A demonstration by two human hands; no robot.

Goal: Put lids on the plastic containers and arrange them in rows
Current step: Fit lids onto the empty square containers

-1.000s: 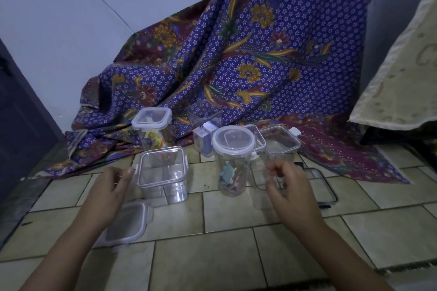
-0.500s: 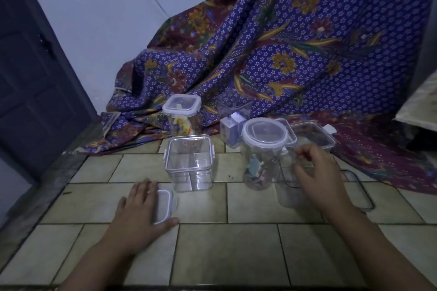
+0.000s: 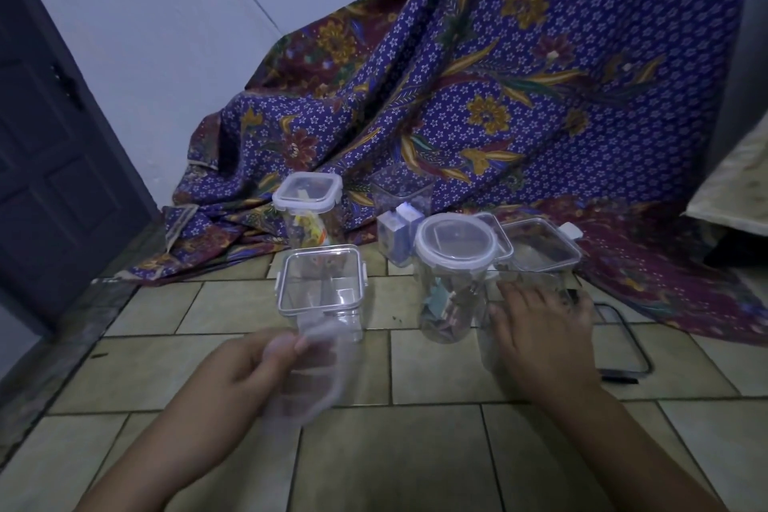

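My left hand [image 3: 241,374] holds a clear square lid [image 3: 316,374] lifted off the tiled floor, blurred, just in front of an open square container [image 3: 322,291]. My right hand [image 3: 540,328] grips the rim of a clear open container [image 3: 528,320] that it partly hides. Between them stands a round jar [image 3: 453,283] with its lid on. Behind are a lidded square jar [image 3: 307,208] holding coloured items, an open jar [image 3: 401,216] with blue-white packets, and a rectangular container [image 3: 540,247] with a lid lying on it.
A purple patterned cloth [image 3: 519,96] drapes behind the containers and spreads onto the floor at the right. A dark wire frame [image 3: 623,349] lies on the tiles right of my right hand. A dark door [image 3: 50,162] stands at the left.
My left hand has picked the square lid up from the floor and raised it toward the open square container. My right hand stays on the clear container at the right.
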